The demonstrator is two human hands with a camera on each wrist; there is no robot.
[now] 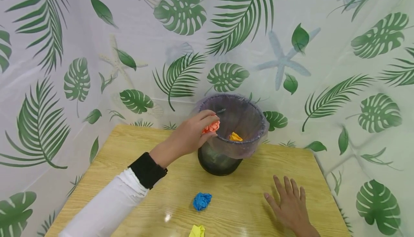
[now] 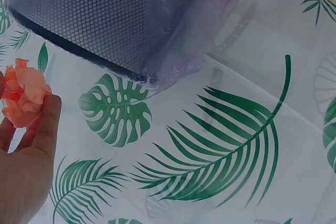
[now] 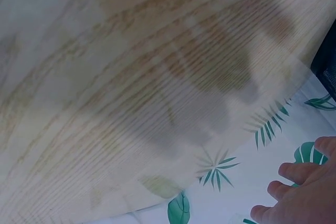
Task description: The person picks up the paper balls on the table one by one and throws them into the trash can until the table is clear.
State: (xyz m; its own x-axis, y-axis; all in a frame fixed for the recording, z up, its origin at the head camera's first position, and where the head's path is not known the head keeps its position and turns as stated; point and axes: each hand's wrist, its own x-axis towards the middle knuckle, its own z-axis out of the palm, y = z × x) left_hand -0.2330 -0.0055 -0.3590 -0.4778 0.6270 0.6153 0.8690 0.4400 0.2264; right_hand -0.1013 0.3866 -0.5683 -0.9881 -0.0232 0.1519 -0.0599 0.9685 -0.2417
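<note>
A crumpled ball of orange-pink paper is pinched between the fingers and thumb of my left hand, at the left rim of a dark mesh wastebasket. In the left wrist view the same paper ball shows at the left, below the basket's rim. A thin purplish bag lines the basket and folds over its rim. Inside lies a crumpled orange-yellow paper. My right hand is over the table's right side, fingers spread and holding nothing; in the right wrist view its fingers show at lower right.
A blue crumpled paper ball lies on the wooden table in front of the basket. Nearer the front edge is a yellow crumpled paper, partly cut off by the frame. A leaf-patterned curtain stands behind and beside the table.
</note>
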